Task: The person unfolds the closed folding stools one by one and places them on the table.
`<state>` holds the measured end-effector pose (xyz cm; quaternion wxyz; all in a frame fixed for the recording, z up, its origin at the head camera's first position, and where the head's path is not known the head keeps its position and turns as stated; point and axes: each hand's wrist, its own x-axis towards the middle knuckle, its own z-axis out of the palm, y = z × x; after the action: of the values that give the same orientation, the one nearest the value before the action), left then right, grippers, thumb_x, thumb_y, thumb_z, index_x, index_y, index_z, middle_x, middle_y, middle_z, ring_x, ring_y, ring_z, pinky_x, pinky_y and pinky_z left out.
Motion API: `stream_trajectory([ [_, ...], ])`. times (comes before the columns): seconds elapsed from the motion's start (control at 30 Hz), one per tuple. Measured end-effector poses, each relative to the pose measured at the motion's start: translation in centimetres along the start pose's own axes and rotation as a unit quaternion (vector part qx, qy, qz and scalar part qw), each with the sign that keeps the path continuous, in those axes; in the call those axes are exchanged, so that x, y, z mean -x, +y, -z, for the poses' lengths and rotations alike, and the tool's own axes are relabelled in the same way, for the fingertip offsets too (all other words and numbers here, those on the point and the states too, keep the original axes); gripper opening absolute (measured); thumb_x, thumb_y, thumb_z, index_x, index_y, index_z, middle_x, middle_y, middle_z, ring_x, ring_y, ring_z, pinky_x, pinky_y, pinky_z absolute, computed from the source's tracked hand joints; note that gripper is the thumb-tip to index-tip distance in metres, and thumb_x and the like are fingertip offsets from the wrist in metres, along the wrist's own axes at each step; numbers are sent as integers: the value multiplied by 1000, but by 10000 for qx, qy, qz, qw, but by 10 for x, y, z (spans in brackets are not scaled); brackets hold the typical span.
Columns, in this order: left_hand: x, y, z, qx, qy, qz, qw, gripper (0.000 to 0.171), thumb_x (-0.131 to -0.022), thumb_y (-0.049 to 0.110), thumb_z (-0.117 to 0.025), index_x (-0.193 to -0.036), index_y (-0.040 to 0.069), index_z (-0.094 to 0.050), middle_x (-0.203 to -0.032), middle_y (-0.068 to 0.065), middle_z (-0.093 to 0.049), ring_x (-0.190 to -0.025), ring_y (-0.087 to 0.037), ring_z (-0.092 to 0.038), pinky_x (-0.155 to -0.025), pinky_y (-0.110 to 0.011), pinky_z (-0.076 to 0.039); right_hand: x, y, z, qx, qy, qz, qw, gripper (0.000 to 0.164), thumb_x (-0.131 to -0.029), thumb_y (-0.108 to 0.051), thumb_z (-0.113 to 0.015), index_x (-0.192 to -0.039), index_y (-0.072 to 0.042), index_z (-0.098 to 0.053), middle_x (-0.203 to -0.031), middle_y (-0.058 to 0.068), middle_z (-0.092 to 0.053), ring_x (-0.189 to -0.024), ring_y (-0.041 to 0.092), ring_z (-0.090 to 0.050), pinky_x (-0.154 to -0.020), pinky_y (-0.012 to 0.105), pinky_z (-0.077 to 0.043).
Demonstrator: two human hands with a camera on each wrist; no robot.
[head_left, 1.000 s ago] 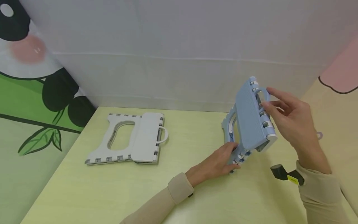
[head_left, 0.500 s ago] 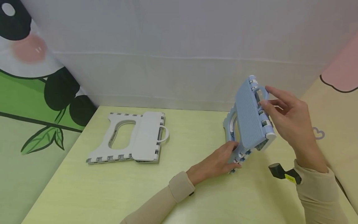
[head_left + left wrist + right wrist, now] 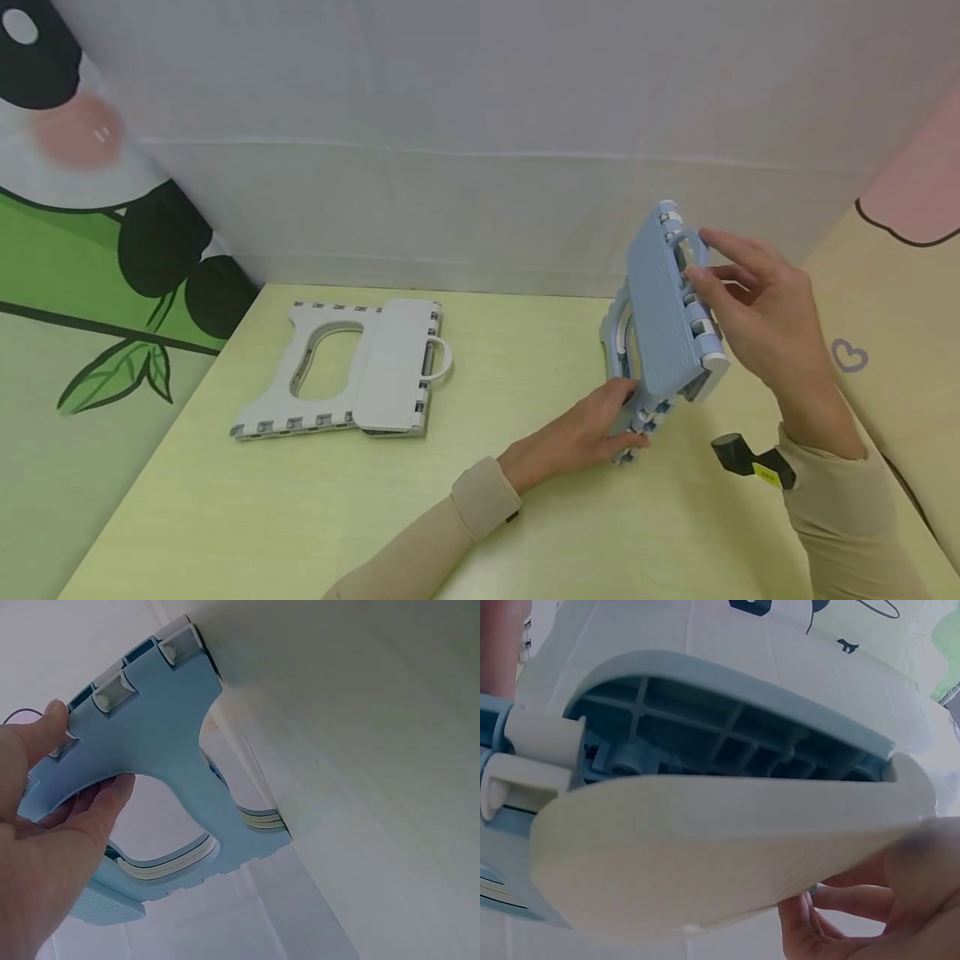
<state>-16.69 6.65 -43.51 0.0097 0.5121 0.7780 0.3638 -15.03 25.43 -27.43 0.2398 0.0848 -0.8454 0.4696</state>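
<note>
A light blue folding step stool [image 3: 660, 308] stands tilted on its edge at the right of the table, partly folded. My left hand [image 3: 573, 429] grips its lower leg panel; in the left wrist view the fingers [image 3: 105, 810] reach through the oval cutout while the thumb lies over the hinged edge. At the upper edge, my right hand [image 3: 772, 321] pinches the loop handle [image 3: 697, 244] between thumb and fingers. The right wrist view shows a narrow wedge-shaped gap between the blue ribbed half [image 3: 727, 712] and the white half [image 3: 727, 825] of the top.
A white folding step stool [image 3: 393, 367] lies folded flat at the left of the pale yellow-green table [image 3: 300, 517], its loop handle facing right. Behind the table hangs a pale cloth [image 3: 450, 208]. A printed sheet [image 3: 892, 333] with a heart borders the right side.
The blue step stool's upper part has shifted slightly left, and my right hand has moved left with it. My left hand keeps its hold almost in place. The white stool has not moved.
</note>
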Motion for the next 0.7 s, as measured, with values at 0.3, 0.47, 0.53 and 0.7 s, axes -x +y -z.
stream_trajectory([
  [0.3, 0, 4, 3, 145, -18, 328, 9994, 64, -97, 19, -73, -145, -4, -37, -137, -14, -50, -121, -16, -53, -104, -14, -41, -1, -8, 0, 9, -44, 0, 10000, 46, -99, 0, -66, -144, -3, -58, -129, -2, -54, -100, -2, -62, -84, 7, -50],
  [0.47, 1, 6, 5, 278, 42, 352, 9990, 61, -97, 18, -74, -143, -3, -39, -136, -13, -49, -122, -17, -54, -105, -14, -41, 0, -11, 1, -66, -128, 11, 9999, 48, -98, 1, -66, -145, -2, -57, -129, -4, -54, -103, 1, -62, -86, 8, -50],
  [0.53, 2, 6, 6, 362, 82, 328, 9988, 61, -96, 17, -75, -142, -3, -40, -135, -14, -48, -122, -18, -53, -105, -15, -41, 0, -12, 1, -80, -175, 15, 9998, 49, -98, 2, -66, -146, -3, -56, -129, -4, -53, -104, 2, -62, -87, 8, -50],
  [0.7, 3, 6, 6, 432, 169, 211, 9987, 60, -96, 15, -75, -140, -4, -39, -133, -15, -48, -121, -22, -54, -106, -17, -42, 1, -12, 2, -148, -223, 21, 9996, 51, -97, 4, -66, -146, -4, -56, -132, -2, -54, -106, 4, -62, -88, 8, -49],
])
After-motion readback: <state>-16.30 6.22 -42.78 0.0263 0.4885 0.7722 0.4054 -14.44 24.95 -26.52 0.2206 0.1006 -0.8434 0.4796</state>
